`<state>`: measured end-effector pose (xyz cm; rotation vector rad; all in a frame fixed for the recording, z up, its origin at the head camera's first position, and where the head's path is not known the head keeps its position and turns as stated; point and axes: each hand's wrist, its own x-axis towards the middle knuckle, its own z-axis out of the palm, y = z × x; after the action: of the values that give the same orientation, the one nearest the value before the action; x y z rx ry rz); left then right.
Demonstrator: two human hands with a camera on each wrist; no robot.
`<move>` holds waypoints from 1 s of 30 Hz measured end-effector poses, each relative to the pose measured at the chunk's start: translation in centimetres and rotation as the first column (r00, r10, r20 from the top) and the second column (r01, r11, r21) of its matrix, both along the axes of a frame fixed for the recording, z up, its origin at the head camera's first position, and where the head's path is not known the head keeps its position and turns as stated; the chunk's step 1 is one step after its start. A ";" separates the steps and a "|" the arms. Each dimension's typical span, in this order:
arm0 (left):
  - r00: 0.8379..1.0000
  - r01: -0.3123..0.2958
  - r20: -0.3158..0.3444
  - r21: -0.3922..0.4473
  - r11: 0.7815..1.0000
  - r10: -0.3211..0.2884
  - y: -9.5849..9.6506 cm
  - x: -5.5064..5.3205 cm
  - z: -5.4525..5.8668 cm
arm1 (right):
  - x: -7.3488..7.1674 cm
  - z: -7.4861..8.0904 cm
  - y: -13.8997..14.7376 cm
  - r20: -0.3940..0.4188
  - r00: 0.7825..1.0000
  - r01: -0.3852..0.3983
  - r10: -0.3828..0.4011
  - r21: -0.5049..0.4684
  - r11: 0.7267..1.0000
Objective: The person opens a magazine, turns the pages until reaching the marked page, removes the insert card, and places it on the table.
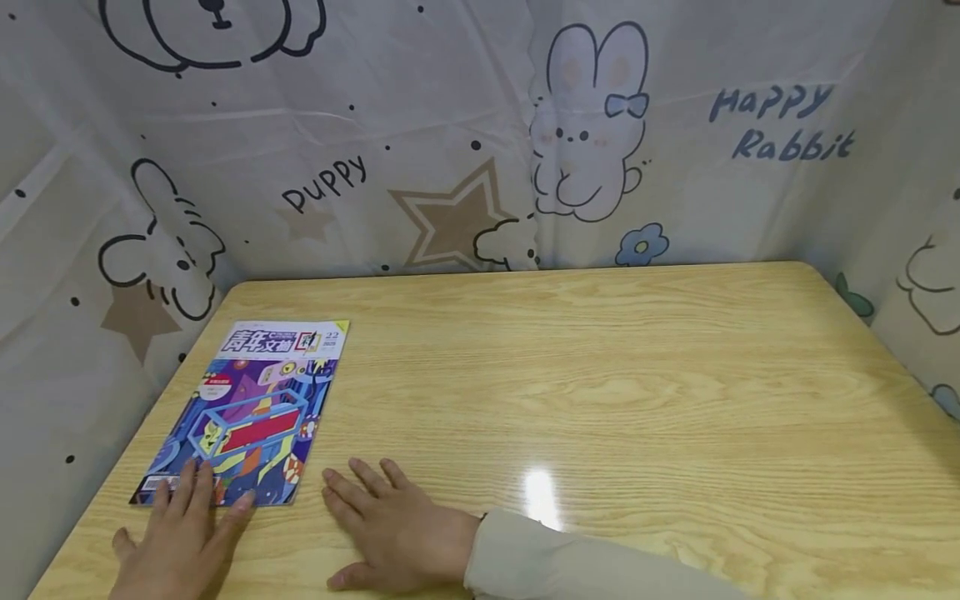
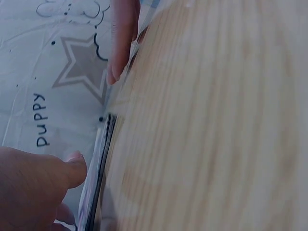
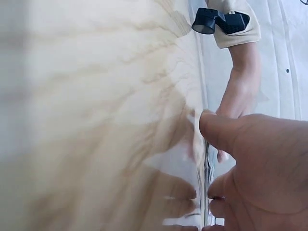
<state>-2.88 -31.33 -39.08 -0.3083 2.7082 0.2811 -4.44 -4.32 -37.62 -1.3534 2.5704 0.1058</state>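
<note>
A magazine [image 1: 258, 417] with a colourful purple and blue cover lies closed and face up at the table's left side. My left hand [image 1: 176, 533] is spread at its near edge, with straight fingertips resting over the bottom of the cover. To the right of the magazine, my right hand [image 1: 401, 529] lies palm down on the wood with fingers extended, apart from the magazine. From the left wrist, the magazine's page edge [image 2: 99, 178] shows beside my left thumb. The right wrist view shows my right hand [image 3: 269, 159] in front, with the left hand [image 3: 240, 91] beyond it.
The light wooden table [image 1: 600, 375] has rounded far corners. A pale curtain [image 1: 450, 100] printed with cartoon animals, stars and lettering hangs around its back and sides. A small black camera [image 3: 219, 20] is strapped over the left sleeve [image 3: 240, 36].
</note>
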 end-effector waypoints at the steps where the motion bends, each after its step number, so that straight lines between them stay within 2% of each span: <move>1: 1.000 -0.007 0.004 -0.004 1.000 0.007 -0.2 0.0 0.0 | 0.0 0.0 -0.4 0.001 1.000 0.004 -0.004 0.001 1.000; 8: 0.998 -0.053 0.038 0.003 0.999 0.053 -0.9 -0.3 0.0 | -0.8 -0.3 -2.0 -0.043 0.998 0.048 -0.047 0.025 0.999; 15: 0.998 -0.040 0.049 -0.019 0.999 0.041 -1.7 -0.2 0.0 | -1.2 -0.6 -3.1 0.028 0.995 0.092 -0.093 0.035 0.995; 18: 0.998 -0.057 0.028 -0.039 0.998 0.058 -2.2 0.1 -0.2 | -0.9 -0.5 -3.7 0.019 0.997 0.077 -0.078 0.055 0.996; 23: 0.990 -0.144 -0.018 -0.100 0.984 0.143 -2.9 0.3 -1.0 | -0.6 -0.3 -4.1 -0.044 0.998 0.036 -0.033 0.082 0.996; 26: 0.983 -0.182 -0.015 -0.128 0.975 0.182 -3.1 0.2 -1.2 | -0.5 -0.3 -4.4 -0.066 0.998 0.020 -0.014 0.093 0.995; 30: 0.981 -0.190 0.006 -0.148 0.971 0.193 -3.2 0.1 -1.2 | -0.3 -0.3 -4.9 -0.066 0.998 0.006 0.003 0.122 0.993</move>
<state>-2.74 -34.58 -40.28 -0.6137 2.6869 0.1309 -4.71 -9.19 -37.97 -1.3246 2.5719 0.3074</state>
